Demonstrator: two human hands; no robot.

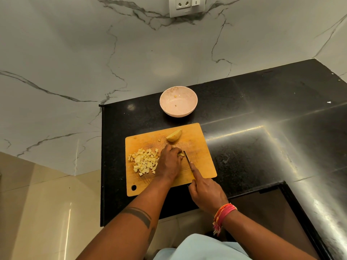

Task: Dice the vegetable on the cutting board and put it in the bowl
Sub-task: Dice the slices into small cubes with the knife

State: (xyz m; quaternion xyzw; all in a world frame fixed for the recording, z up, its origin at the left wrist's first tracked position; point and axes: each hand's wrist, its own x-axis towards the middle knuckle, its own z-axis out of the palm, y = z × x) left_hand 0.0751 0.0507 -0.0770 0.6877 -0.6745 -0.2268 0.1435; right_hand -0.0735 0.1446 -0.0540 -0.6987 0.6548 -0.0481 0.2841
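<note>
A wooden cutting board [201,160] lies on the black counter. On its left part sits a heap of several pale potato cubes [144,162]. My left hand [169,162] curls over a small potato piece [181,154] mid-board and holds it down. My right hand [204,190] grips a knife [186,158] with the forefinger along its spine; the blade stands right beside the held piece. A potato wedge [174,136] rests at the board's far edge. Beyond the board stands a pink bowl [165,107] with only a few scraps inside.
The black granite counter [262,119] stretches right and back to a marble wall with a power socket [185,5]. The counter's left edge drops to a beige tiled floor [47,212]. A recess cuts into the counter at the near right.
</note>
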